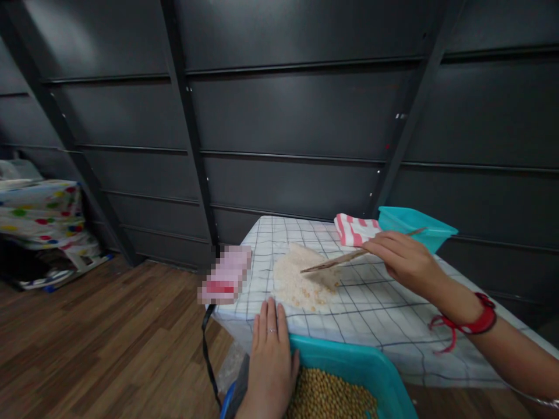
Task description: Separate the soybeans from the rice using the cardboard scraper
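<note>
My right hand (pixel 406 262) is closed around a thin, flat brown stick (pixel 334 261). Its far tip reaches down over a pale heap of what looks like rice grains (pixel 297 276), spread on a checked tablecloth (pixel 375 314). Several round yellowish beans are scattered along the near side of the heap. My left hand (pixel 271 361) lies with fingers stretched out, fingertips at the table's front edge and the thumb side against a teal basin (pixel 345 348). Inside that basin is a mass of greenish-yellow beans (pixel 329 393).
A second teal container (pixel 417 221) stands at the table's back right, beside a folded red-and-white striped cloth (pixel 351 230). A blurred-out pink item (pixel 229 270) lies on the left corner, a black strap (pixel 207 349) hanging below. A dark panelled wall (pixel 297 116) rises behind.
</note>
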`<state>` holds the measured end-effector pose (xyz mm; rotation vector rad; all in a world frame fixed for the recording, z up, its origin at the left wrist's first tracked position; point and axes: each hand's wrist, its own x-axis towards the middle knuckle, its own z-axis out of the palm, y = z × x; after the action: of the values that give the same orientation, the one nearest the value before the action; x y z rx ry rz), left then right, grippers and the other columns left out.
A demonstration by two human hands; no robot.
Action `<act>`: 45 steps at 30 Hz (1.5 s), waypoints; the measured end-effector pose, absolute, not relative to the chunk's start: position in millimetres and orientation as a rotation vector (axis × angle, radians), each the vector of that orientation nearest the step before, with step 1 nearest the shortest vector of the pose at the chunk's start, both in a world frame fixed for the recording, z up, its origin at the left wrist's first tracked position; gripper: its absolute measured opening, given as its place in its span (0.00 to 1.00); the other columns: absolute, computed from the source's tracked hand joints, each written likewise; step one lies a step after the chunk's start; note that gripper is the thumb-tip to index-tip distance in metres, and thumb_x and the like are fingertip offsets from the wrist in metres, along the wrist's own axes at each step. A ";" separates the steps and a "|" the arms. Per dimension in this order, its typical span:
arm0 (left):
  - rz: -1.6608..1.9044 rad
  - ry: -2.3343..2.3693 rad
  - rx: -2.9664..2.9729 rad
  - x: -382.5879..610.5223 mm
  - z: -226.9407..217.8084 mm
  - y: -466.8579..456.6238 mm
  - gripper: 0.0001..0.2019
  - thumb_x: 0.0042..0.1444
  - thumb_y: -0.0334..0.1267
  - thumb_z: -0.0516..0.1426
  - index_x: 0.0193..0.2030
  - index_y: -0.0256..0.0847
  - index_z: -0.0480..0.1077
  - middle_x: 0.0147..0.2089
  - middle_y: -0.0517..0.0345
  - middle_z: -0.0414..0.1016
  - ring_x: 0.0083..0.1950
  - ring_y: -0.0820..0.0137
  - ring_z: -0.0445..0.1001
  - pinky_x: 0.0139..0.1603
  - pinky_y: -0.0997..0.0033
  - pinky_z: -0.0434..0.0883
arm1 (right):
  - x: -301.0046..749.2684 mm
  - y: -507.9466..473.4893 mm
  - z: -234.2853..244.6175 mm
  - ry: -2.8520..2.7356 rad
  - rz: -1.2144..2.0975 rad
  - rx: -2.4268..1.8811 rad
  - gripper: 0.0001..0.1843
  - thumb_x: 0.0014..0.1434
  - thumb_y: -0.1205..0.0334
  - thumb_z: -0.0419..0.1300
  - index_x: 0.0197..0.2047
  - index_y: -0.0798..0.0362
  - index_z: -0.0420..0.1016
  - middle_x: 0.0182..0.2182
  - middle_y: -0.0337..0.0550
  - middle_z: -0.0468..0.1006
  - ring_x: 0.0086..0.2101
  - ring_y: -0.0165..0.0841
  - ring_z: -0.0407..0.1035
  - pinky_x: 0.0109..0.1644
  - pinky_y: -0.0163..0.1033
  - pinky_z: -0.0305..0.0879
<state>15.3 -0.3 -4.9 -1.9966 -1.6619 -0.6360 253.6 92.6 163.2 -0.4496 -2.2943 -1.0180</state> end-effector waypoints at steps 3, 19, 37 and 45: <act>-0.644 -1.682 -1.990 16.6 -4.9 0.4 0.29 0.45 0.29 0.48 0.57 0.23 0.55 0.58 0.32 0.60 0.60 0.49 0.58 0.52 0.50 0.66 | 242.4 81.7 155.2 -2.325 -1.065 -0.448 0.15 0.55 0.81 0.45 0.40 0.59 0.66 0.28 0.47 0.74 0.31 0.34 0.66 0.31 0.38 0.64; -0.610 -1.712 -2.049 14.8 -1.7 -0.1 0.27 0.49 0.31 0.48 0.57 0.23 0.56 0.59 0.32 0.59 0.60 0.49 0.56 0.54 0.50 0.65 | 227.5 45.4 154.3 -2.325 -1.056 -0.449 0.14 0.55 0.81 0.45 0.40 0.59 0.65 0.29 0.47 0.76 0.31 0.33 0.69 0.34 0.37 0.67; -0.661 -1.726 -2.030 13.8 -6.4 0.0 0.29 0.46 0.30 0.49 0.57 0.23 0.55 0.59 0.31 0.59 0.61 0.49 0.56 0.54 0.49 0.64 | 216.0 40.9 157.7 -2.373 -1.058 -0.404 0.12 0.57 0.77 0.47 0.38 0.57 0.68 0.26 0.45 0.76 0.29 0.32 0.69 0.32 0.37 0.66; -0.632 -1.724 -2.062 8.7 -5.4 -1.5 0.29 0.48 0.31 0.49 0.58 0.22 0.55 0.60 0.32 0.58 0.61 0.49 0.54 0.55 0.50 0.64 | 216.8 28.6 165.9 -2.425 -1.032 -0.335 0.14 0.58 0.77 0.45 0.37 0.56 0.68 0.27 0.44 0.76 0.29 0.31 0.69 0.34 0.37 0.67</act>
<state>8.7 -1.5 -5.4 -2.0623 -1.7245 -0.6317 216.8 28.6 165.9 -0.3350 -2.4253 -1.0318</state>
